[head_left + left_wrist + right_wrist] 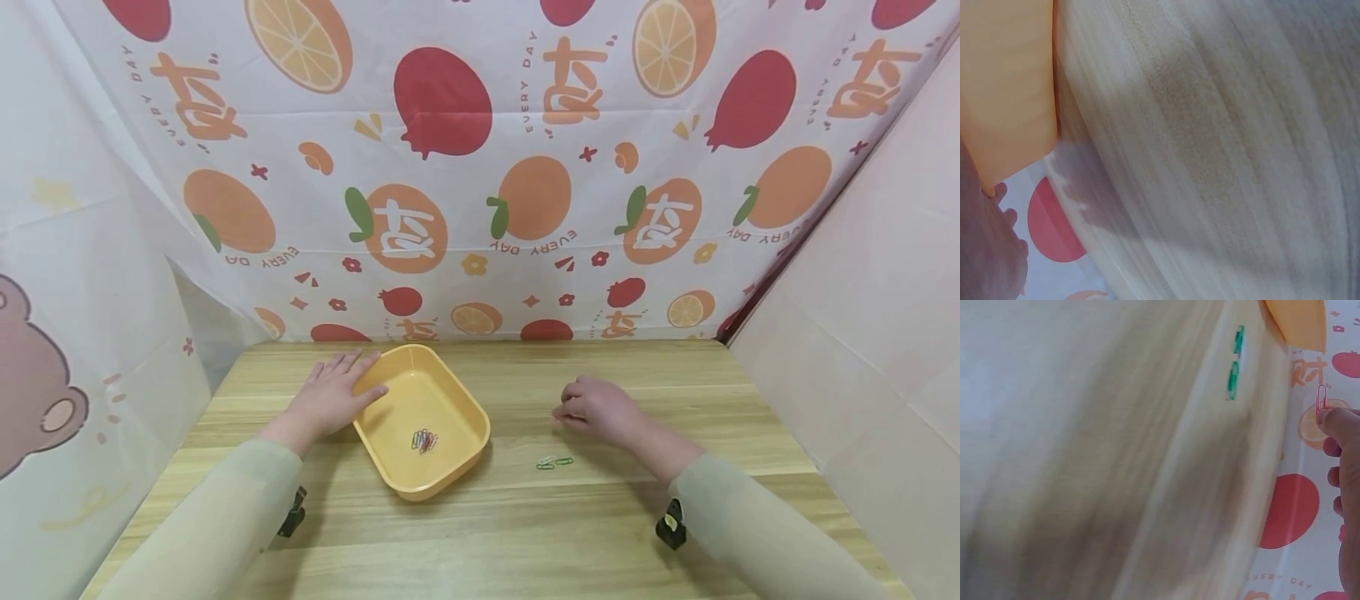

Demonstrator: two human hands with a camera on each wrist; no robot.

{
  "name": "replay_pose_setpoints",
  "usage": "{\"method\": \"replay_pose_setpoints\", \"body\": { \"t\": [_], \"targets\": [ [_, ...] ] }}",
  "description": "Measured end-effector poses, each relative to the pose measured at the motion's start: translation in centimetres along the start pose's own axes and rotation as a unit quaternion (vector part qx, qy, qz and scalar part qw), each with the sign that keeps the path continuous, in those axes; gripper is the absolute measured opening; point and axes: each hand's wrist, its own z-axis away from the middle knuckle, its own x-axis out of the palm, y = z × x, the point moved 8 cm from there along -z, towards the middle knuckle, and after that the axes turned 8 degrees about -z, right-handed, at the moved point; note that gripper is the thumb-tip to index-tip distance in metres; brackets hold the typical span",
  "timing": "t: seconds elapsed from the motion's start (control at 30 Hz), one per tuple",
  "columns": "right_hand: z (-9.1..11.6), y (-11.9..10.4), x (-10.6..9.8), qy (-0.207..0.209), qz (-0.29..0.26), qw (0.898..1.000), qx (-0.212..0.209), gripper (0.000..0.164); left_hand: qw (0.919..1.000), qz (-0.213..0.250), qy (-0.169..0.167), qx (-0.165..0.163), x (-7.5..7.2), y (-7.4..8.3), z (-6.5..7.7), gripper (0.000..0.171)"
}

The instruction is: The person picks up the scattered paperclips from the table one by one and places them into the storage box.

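Note:
My left hand (333, 398) rests at the left rim of a yellow plastic bin (420, 396), its fingers spread and its thumb reaching over the inside. A small pile of paper clips (424, 442) in mixed colours lies on the bin's floor. My right hand (603, 414), to the right of the bin, pinches a pinkish-red paper clip (1322, 397) between thumb and forefinger, raised off the table in the right wrist view. On the table nearer to me, below that hand, lie green paper clips (564, 461) and a whitish paper clip (1242, 359) close together.
The light wooden table (525, 533) ends at a hanging cloth (457, 192) printed with fruit. Pale cloth walls (862, 308) stand at both sides. A dark wrist device (671, 525) sits at each sleeve.

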Motion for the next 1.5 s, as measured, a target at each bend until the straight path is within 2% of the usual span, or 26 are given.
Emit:
{"method": "replay_pose_setpoints", "body": {
  "t": [0.37,0.57,0.8,1.03,1.3,1.5],
  "targets": [
    [-3.6,-0.6,-1.3,0.002,0.004,1.000,-0.025,0.017,1.0000,0.003,-0.002,-0.002,-0.2,0.1,0.2,0.075],
    [-5.4,-1.2,-1.4,-0.008,-0.002,1.000,-0.029,0.015,1.0000,0.003,-0.004,-0.001,-0.3,0.3,0.3,0.074],
    [-7.3,-2.5,-1.3,0.002,-0.012,0.998,-0.054,0.014,1.0000,0.000,-0.003,0.000,-0.3,0.3,0.3,0.074],
    [-10.0,-4.6,-0.6,0.005,-0.022,0.996,-0.090,0.012,1.0000,0.000,-0.004,0.001,-0.2,0.1,0.1,0.075],
    [-13.2,-7.3,1.3,-0.047,-0.023,0.992,-0.112,0.015,1.0000,0.000,-0.007,0.002,-0.2,0.2,0.1,0.075],
    [-14.8,-8.7,2.6,-0.052,-0.013,0.989,-0.140,0.013,1.0000,0.003,-0.008,0.001,-0.4,0.2,0.3,0.074]
  ]
}}
